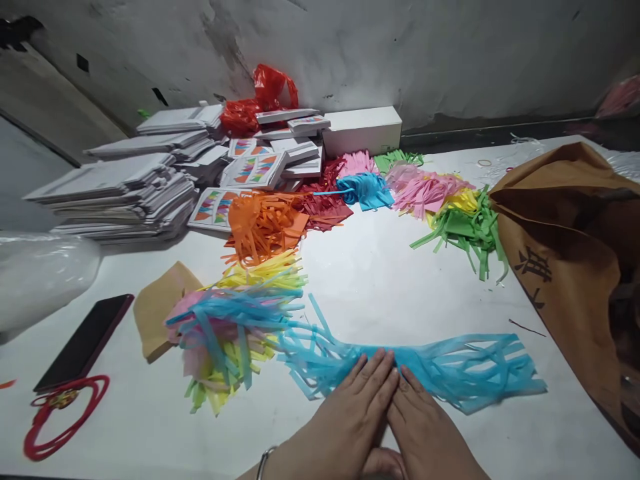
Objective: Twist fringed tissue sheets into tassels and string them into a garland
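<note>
A blue tissue-paper tassel (465, 373) lies spread sideways on the white table, with cut fringes fanning out at both ends and a plain band in the middle. My left hand (350, 407) presses its outstretched fingers flat on that band. Beside it, my right hand (420, 413) also lies with fingers extended, their tips on the paper's lower edge. Both hands meet at the fingertips, and the thumbs are partly hidden beneath them. Left of the hands, a pile of blue, pink and yellow tassels (225, 320) touches the blue fringe.
Orange fringed paper (265, 227), red fringe (325, 207) and pink fringe (425, 190) lie farther back. Stacked white packets (120, 193) and a white box (363, 130) stand near the wall. A phone (85, 343) lies left; a brown bag (560, 233) stands right.
</note>
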